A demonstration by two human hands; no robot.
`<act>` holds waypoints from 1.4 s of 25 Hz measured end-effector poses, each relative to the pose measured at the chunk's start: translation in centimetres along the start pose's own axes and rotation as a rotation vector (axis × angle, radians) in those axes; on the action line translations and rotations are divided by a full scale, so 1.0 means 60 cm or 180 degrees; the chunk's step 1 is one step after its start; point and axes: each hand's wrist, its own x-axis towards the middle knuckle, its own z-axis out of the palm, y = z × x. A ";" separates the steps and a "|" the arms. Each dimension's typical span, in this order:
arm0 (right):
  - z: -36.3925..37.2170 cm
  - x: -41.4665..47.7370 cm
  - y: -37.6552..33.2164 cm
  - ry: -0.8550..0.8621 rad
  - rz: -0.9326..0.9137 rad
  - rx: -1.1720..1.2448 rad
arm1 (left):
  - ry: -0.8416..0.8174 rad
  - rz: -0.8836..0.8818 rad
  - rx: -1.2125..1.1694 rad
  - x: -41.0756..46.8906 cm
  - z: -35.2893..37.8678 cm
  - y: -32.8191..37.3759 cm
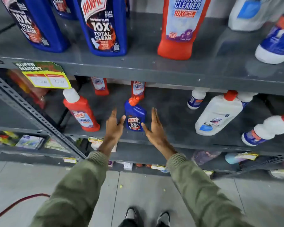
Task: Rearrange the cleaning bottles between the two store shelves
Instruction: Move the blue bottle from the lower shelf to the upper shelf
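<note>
While both hands reach in, the two grey shelves frame everything: the upper shelf (138, 66) carries two big blue bottles (105, 27), a big red bottle (179, 28) and white ones at the right, and the lower shelf (170, 136) holds smaller stock. Of that, a large white bottle (218, 115) stands well to the right and a red bottle (81, 110) to the left. Between them, near the front edge, stands the small blue bottle (134, 115) with its orange cap, upright. The left hand (113, 126) and right hand (154, 126) flank it, fingers spread wide, holding nothing; the thumbs seem just beside or touching its label. It looks like stiff, smooth plastic, light for its size but sloshing if full. A grip around the flat-sided body below the shoulder should serve, not the angled cap.
</note>
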 end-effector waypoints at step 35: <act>-0.530 0.008 -0.251 0.1163 -0.0845 0.0950 | 0.0632 0.2173 -0.0397 -0.077 0.017 0.575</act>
